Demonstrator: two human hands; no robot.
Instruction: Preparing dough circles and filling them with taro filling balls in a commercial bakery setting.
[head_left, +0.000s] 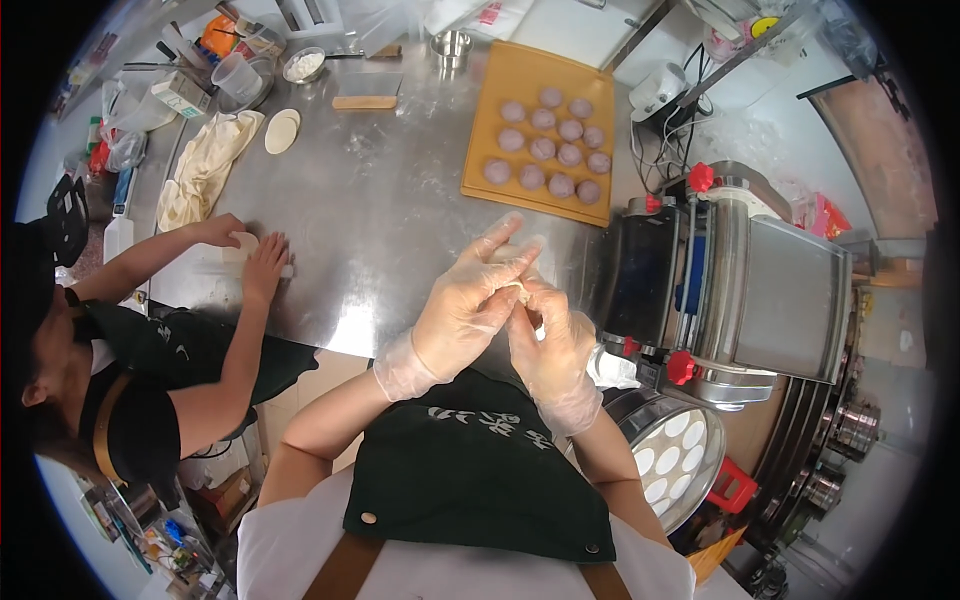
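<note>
My left hand (455, 308) and my right hand (552, 350), both in clear plastic gloves, meet in front of my dark green apron, over the near edge of the steel table (400, 215). Thumbs and forefingers of both pinch a small pale piece of dough (519, 290), mostly hidden by the fingers. The other fingers of my left hand stretch up and away from it. Just beyond my hands lies a tan board (540, 75) bearing several round, pale purple balls (542, 149) in rows.
At left a co-worker's bare hands (262, 265) press a rolling pin (215, 269) beside a dough round. Dough sheets (210, 165), flat rounds (283, 131), and a scraper (366, 92) lie beyond. A roller machine (720, 290) stands right; a round tray (715, 450) holds white discs.
</note>
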